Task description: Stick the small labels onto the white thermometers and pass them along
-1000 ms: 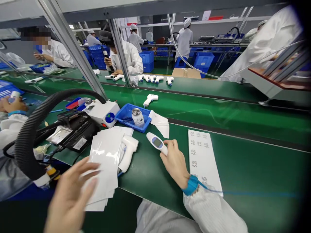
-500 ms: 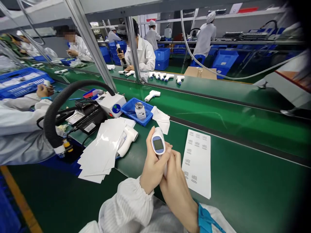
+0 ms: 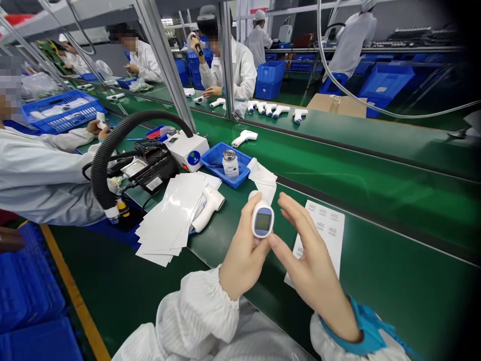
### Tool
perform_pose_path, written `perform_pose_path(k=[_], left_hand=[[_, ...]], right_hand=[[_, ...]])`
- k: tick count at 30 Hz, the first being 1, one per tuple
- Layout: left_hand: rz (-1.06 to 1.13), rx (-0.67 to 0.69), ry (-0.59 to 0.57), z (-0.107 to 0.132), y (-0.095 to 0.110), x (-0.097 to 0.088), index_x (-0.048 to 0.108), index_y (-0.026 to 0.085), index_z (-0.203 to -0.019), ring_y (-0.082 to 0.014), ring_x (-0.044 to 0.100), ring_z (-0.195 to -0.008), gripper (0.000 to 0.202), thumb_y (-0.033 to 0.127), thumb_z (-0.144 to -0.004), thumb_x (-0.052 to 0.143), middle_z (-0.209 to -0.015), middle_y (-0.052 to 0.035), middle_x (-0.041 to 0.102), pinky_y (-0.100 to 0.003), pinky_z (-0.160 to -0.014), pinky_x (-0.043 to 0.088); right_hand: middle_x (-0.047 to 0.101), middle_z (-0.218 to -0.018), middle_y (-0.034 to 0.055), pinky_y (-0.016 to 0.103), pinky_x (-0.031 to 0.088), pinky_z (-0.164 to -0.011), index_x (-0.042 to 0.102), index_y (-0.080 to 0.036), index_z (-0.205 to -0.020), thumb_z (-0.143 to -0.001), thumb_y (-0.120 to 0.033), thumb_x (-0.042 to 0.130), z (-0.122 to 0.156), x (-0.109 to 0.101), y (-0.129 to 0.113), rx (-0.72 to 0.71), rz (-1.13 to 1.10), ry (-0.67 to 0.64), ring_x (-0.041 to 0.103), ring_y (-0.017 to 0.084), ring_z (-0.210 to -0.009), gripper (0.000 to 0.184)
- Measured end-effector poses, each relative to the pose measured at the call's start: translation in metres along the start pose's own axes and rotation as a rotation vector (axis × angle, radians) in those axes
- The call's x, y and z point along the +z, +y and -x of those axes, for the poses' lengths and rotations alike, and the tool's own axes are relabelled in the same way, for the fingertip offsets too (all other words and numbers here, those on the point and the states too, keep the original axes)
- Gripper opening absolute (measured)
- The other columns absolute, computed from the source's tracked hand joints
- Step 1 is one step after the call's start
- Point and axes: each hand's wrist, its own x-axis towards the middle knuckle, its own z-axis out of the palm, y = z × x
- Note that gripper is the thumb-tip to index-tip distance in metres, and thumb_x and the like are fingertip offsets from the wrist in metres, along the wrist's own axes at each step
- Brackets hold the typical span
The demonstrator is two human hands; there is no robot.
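Observation:
My left hand [image 3: 242, 258] is wrapped around a white infrared thermometer [image 3: 263, 222], whose grey screen in a blue surround faces me. Its handle is mostly hidden by the fingers. To the right, my right hand [image 3: 317, 263] has its fingers stretched out and apart from the thumb. The right thumb tip is close to the thermometer's lower edge; I cannot tell whether it touches. Under and beyond the right hand lies a white sheet of printed labels [image 3: 336, 238], partly covered. A second white thermometer [image 3: 208, 208] rests at the edge of loose white sheets [image 3: 165, 220] on my left.
A blue tray [image 3: 240, 182] holds a small bottle [image 3: 230, 164], with a white cloth [image 3: 263, 179] beside it. A black hose [image 3: 98, 165] arches by a white box [image 3: 188, 150]. One thermometer [image 3: 245, 138] lies on the green belt. Co-workers sit left and opposite.
My right hand has come away from the left hand and the thermometer, opening its fingers to the right. My left hand still holds the thermometer. The camera view has shifted.

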Motion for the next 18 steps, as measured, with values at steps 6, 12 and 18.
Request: perform_pose_path(k=[6, 12, 18], left_hand=[[-0.09, -0.011, -0.054, 0.005, 0.013, 0.01, 0.027, 0.041, -0.147, -0.0317, 0.037, -0.138, 0.053, 0.035, -0.096, 0.044, -0.155, -0.0012, 0.028, -0.044, -0.099, 0.05], [-0.162, -0.041, -0.051, 0.005, 0.015, 0.012, 0.024, 0.043, -0.147, -0.0335, 0.044, -0.132, 0.052, 0.038, -0.097, 0.039, -0.155, -0.0015, 0.025, -0.046, -0.097, 0.051], [-0.162, -0.038, -0.059, 0.005, 0.015, 0.014, 0.023, 0.041, -0.148, -0.0319, 0.045, -0.13, 0.054, 0.037, -0.097, 0.04, -0.154, -0.0029, 0.028, -0.047, -0.102, 0.047]], right_hand=[[0.048, -0.145, 0.0051, 0.046, 0.045, -0.107, 0.04, -0.028, -0.143, -0.093, -0.028, 0.05, -0.008, 0.0, -0.014, -0.017, 0.004, 0.007, 0.047, 0.026, -0.132, 0.052], [0.054, -0.14, 0.0061, 0.043, 0.049, -0.104, 0.044, -0.025, -0.141, -0.091, -0.028, 0.052, -0.008, 0.0, -0.014, 0.009, 0.006, 0.045, 0.054, 0.025, -0.126, 0.051], [0.057, -0.136, 0.0057, 0.041, 0.051, -0.101, 0.047, -0.025, -0.139, -0.089, -0.026, 0.051, -0.01, -0.001, -0.014, 0.027, 0.013, 0.058, 0.056, 0.024, -0.122, 0.05]])
